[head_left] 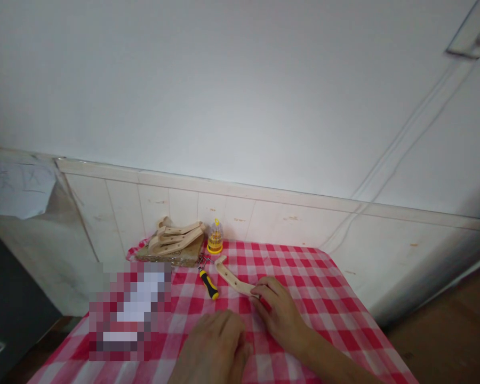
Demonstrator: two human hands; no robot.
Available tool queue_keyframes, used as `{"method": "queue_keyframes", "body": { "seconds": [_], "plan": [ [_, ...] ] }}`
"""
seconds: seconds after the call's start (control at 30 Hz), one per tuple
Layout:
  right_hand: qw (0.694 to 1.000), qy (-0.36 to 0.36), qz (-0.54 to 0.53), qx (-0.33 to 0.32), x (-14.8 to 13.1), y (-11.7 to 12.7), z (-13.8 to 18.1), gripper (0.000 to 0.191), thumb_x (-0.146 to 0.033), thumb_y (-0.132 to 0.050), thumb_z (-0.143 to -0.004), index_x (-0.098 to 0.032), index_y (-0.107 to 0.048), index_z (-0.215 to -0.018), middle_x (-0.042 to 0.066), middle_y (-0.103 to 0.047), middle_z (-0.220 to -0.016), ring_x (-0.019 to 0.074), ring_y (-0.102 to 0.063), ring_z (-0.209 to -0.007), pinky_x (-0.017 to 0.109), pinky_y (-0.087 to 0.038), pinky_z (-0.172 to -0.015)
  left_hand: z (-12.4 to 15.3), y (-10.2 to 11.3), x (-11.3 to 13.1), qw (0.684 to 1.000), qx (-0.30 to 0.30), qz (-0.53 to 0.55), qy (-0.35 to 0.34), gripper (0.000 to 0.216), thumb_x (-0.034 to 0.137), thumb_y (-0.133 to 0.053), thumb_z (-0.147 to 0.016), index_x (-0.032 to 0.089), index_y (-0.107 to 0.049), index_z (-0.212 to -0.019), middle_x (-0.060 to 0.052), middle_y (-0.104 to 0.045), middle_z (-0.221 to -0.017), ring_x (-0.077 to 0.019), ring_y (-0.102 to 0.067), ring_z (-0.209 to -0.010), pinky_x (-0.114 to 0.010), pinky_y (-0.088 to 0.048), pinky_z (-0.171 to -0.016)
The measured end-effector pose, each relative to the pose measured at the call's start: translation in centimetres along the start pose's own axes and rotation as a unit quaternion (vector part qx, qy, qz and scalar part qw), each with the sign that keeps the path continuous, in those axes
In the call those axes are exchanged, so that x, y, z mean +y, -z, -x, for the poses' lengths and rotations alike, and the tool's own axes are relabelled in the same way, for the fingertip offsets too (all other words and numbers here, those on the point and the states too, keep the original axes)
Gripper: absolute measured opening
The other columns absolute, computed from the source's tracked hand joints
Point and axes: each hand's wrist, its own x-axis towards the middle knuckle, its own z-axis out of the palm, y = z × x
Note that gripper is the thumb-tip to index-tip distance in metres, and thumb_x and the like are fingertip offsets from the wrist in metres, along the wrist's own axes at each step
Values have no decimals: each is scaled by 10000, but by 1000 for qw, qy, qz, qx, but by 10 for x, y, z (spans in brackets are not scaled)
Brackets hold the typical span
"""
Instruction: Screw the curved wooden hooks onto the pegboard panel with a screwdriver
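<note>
Far left, beyond the desk (344, 298): dark panel, torn paper sheet (18, 184) on the wall above it. On the desk's left side, a blurred patch over the red-and-white checked cloth (312, 277), contents impossible to tell. At the far left corner, against the tiled wall: flat wooden board (172, 256) carrying a stack of curved wooden pieces (176, 236), laid roughly parallel, tips toward the right. Just right of the board, at the far edge: small yellow-based screwdriver bit holder (215, 237) with clear dome, upright. Nearer, just in front of the board's right corner: yellow-and-black screwdriver (208, 285), lying flat, metal tip toward the far edge, handle toward the near edge. Near the near edge, around the middle: left hand (216, 346), palm down, fingers loosely curled, resting on the cloth, nothing visible in its grip. Just right of the screwdriver, apart from it: single curved wooden piece (234, 278), flat on the cloth, small holes along it, hooked end toward the far edge, other end under the fingertips of the right hand (280, 314). Right hand palm down, mostly flat and spread, thumb and forefinger touching the near end of that piece, pressing or pinching lightly rather than wrapped around; forearm running off toward the near right corner. Far right, past the desk: brown floor, white cables (404, 138) climbing the wall to a socket (474, 32) at the top.
</note>
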Motion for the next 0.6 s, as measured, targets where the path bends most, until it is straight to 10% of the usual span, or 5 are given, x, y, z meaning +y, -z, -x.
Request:
{"method": "queue_keyframes", "body": {
  "seconds": [0.1, 0.33, 0.6],
  "plan": [
    [1000, -4, 5, -16, 2, 4, 0, 158, -158, -538, -984, -222, -680, -963, 79, -692, -945, 223, -666, -878, 371, -580, -777, -23, 25, 19, 991, -103, -70, 39, 279, 273, -487, -970, 177, -748, -991, -134, -755, -1080, -310, -693, -1063, -413, -523, -915],
    [997, -55, 5, -49, 16, 2, 1, 175, -129, -573, -944, -210, -724, -981, 73, -753, -917, 242, -704, -848, 380, -578, -762, -62, 18, -18, 984, 44, -140, 105, 312, 265, -454, -981, 155, -683, -1163, -164, -733, -1114, -296, -725, -1007, -379, -555, -818],
    [997, -52, -3, -65, 8, 6, -1, 263, -145, -568, -931, -253, -716, -1120, 73, -777, -980, 251, -735, -862, 384, -598, -771, -65, -1, -40, 986, 59, -129, 86, 328, 213, -375, -996, 175, -661, -1153, -140, -712, -1145, -251, -713, -1002, -339, -533, -823]
  ]
}}
